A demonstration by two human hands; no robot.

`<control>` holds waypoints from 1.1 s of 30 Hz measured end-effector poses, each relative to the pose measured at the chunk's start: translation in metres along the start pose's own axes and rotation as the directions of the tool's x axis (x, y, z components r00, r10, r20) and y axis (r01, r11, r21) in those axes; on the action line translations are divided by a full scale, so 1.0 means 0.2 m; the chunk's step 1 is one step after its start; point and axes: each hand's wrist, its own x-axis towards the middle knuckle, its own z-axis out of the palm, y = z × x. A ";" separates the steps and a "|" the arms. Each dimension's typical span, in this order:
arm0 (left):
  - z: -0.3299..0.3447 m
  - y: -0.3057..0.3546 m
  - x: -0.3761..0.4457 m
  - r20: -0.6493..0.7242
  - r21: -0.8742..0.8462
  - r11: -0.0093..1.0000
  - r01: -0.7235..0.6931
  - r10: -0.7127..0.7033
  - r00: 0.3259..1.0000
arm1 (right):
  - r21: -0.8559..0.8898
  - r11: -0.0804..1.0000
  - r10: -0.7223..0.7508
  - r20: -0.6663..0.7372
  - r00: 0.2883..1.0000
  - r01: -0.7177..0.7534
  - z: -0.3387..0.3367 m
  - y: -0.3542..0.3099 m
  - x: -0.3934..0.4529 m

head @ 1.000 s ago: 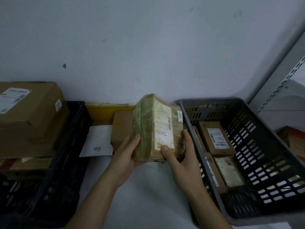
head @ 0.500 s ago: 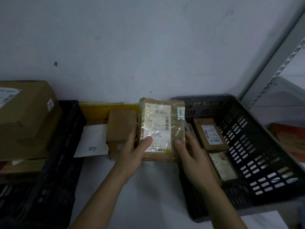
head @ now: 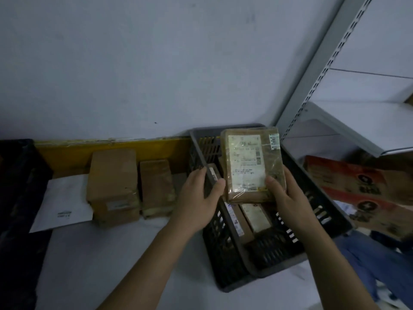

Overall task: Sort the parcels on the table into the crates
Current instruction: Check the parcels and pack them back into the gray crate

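Note:
A brown parcel wrapped in clear film, with a white label facing me, hangs above the grey crate. My right hand grips its lower right corner, thumb on the label. My left hand is off the parcel and sits at the crate's left rim, which runs between thumb and fingers. Several labelled parcels lie inside the crate. On the table stand a brown box, a smaller brown parcel and a white envelope.
A black crate stands at the far left edge. A yellow board runs along the wall behind the parcels. At the right are a grey metal shelf and a red and brown carton.
The parcel has moved right, from over the table to above the grey crate. My left hand has let go of it and now sits at the crate's rim. The view has swung right.

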 end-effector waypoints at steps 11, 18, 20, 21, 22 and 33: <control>0.36 -0.08 0.27 -0.046 0.642 0.754 0.142 -0.146 0.988 | -0.131 0.982 0.140 0.052 0.989 -0.132 -0.21 0.54 0.67; 0.48 -0.12 0.36 -0.192 0.653 0.688 0.317 -0.254 0.948 | -0.084 0.987 0.154 0.207 0.966 -0.139 -0.04 0.74 1.04; 0.50 -0.13 0.36 -0.240 0.644 0.676 0.358 -0.266 0.934 | -0.070 0.989 0.146 0.267 0.953 -0.132 0.06 0.76 1.08; 0.51 -0.13 0.36 -0.261 0.648 0.667 0.368 -0.260 0.930 | -0.066 0.990 0.140 0.301 0.943 -0.126 0.13 0.77 1.09; 0.52 -0.13 0.36 -0.276 0.658 0.654 0.372 -0.250 0.928 | -0.069 0.991 0.133 0.329 0.935 -0.117 0.20 0.77 1.11; 0.53 -0.13 0.35 -0.328 0.700 0.584 0.412 -0.250 0.911 | -0.306 0.951 0.178 0.405 0.897 -0.051 0.65 0.76 1.13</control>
